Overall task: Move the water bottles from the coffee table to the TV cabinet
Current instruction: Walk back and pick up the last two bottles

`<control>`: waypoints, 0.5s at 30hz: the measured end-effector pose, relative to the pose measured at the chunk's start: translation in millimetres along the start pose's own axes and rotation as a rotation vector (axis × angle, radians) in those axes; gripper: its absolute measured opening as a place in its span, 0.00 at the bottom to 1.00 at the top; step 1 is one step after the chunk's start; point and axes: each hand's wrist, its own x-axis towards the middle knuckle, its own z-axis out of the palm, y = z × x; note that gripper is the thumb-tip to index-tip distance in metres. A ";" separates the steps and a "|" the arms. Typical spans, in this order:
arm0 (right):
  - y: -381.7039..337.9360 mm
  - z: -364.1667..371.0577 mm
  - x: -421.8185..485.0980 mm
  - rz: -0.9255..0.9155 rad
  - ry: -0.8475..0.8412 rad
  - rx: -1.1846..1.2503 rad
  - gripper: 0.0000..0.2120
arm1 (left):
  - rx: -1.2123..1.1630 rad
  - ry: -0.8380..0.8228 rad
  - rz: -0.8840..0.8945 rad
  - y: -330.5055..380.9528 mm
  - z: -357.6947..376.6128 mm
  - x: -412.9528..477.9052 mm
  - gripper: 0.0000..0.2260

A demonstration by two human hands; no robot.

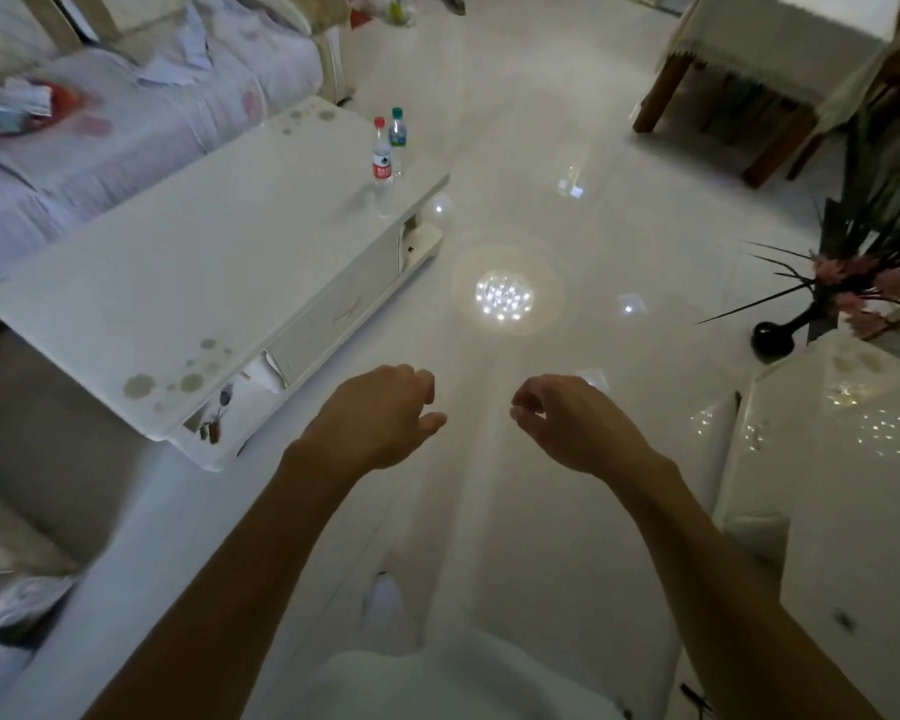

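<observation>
Two clear plastic bottles, red-capped (382, 159) and green-capped (397, 137), stand upright near the far corner of the glossy white counter (188, 283), at eleven o'clock from the empty left hand (380, 418) and right hand (567, 423), fingers loosely curled, ready to reach.

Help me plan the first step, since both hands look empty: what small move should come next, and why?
Probably step forward along the coffee table toward its far end. The two bottles, red-capped and green-capped, stand upright there, well beyond the left hand and right hand, which hang empty over the floor.
</observation>
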 end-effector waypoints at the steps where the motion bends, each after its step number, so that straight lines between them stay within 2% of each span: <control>1: -4.0 -2.7 11.2 -0.008 0.002 -0.013 0.13 | -0.001 0.000 -0.003 -8.5 -5.7 6.2 0.19; 7: -8.6 -4.6 69.4 -0.042 -0.067 0.008 0.13 | -0.045 -0.026 -0.059 -41.9 -23.6 41.8 0.19; 15: 31.0 -28.3 159.1 -0.129 -0.097 -0.019 0.14 | -0.033 -0.045 -0.146 -34.4 -38.8 112.8 0.19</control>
